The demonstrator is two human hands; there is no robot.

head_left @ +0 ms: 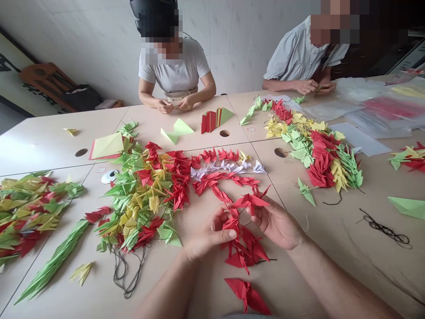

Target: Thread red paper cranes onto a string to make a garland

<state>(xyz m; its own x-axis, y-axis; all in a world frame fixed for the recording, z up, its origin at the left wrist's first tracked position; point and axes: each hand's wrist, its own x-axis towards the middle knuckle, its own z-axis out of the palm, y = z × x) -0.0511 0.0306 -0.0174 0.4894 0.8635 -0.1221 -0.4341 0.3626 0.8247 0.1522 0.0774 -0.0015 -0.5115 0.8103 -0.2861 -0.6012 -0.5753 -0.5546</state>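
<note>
My left hand [210, 230] is closed round a strand of folded red paper cranes [247, 250] that hangs down to the table. The fingers of my right hand [279, 221] pinch a single red paper crane [250, 201], its wings spread, just above and right of the strand. A loose red crane [247, 294] lies nearest to me. Beyond my hands, red strands and a white crane strand [226, 167] stretch out from a big heap of green, yellow and red cranes [142, 195]. Whether a thread runs through the crane in my right hand, I cannot tell.
Across the table [206, 288] sit two people, folding small pieces. Other crane heaps lie at left [29, 212] and right [322, 155]. A black cord [387, 230], paper sheets [108, 146], folded strips [212, 120], plastic bags [375, 108] and round table holes [225, 133] are around.
</note>
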